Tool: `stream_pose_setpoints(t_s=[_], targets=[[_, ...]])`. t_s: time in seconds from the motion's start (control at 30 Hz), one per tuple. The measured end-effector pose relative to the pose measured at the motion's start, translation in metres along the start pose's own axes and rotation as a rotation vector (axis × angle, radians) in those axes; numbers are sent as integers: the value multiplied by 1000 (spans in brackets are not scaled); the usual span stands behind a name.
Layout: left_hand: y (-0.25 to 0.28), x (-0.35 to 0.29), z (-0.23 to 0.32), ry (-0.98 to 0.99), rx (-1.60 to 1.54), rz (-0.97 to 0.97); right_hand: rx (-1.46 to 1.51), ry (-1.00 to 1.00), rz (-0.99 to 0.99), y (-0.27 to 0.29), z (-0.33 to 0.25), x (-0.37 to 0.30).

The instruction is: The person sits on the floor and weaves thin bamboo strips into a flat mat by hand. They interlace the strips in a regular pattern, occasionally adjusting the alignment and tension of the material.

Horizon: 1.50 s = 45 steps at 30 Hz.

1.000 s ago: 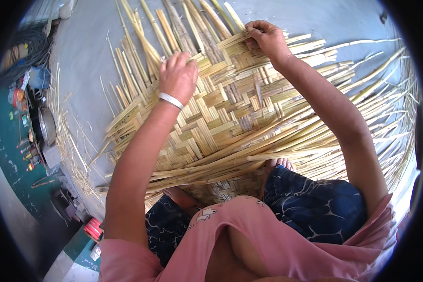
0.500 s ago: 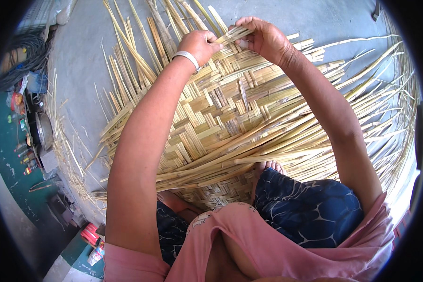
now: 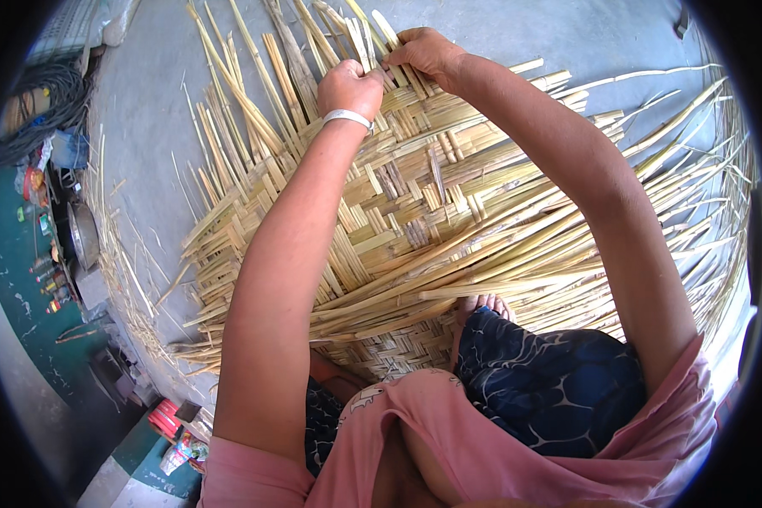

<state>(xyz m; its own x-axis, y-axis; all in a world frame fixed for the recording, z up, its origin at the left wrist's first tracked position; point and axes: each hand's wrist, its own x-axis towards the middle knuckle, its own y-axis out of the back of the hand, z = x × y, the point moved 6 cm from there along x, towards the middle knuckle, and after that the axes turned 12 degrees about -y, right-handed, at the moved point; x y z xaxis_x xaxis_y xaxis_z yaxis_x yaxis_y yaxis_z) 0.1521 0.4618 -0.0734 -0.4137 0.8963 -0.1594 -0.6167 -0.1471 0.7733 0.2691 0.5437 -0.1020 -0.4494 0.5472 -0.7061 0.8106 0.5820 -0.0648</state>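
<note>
A partly woven mat of split reeds (image 3: 368,241) lies on the floor before me, its loose reed ends fanning out at the far and right sides. At its far edge, my left hand (image 3: 351,89), with a white bracelet at the wrist, is closed around a few pale reed strips (image 3: 361,44) that stick up past the fingers. Just right of it, my right hand (image 3: 429,57) has its thumb and fingers pinched on a neighbouring reed strip (image 3: 387,32). The fingertips of both hands nearly meet, and the exact grip is partly hidden.
My bare foot (image 3: 487,303) rests at the mat's near side. Long loose reeds (image 3: 677,220) spread to the right over the grey floor (image 3: 525,30). At left are a coil of dark cable (image 3: 63,93), a metal pan (image 3: 82,233) and a red item (image 3: 164,416).
The strips that were bent across toward my right hand now point away from me. My right hand has moved left and turned, coming closer to my left hand.
</note>
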Motion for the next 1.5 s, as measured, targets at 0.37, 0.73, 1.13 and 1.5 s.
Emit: stream_pose_setpoints(t_s=[0.37, 0.73, 1.13, 1.5], targets=[[-29, 8, -9, -55, -18, -260, -404, 264, 104, -5, -11, -13], [-21, -33, -7, -328, 27, 100, -1162, 272, 328, 10, -16, -13], [-26, -55, 12, -513, 531, -211, -1193, 633, 433, 17, -2, -67], [22, -176, -27, -671, 284, -346, -1445, 626, 406, 38, 33, -124]])
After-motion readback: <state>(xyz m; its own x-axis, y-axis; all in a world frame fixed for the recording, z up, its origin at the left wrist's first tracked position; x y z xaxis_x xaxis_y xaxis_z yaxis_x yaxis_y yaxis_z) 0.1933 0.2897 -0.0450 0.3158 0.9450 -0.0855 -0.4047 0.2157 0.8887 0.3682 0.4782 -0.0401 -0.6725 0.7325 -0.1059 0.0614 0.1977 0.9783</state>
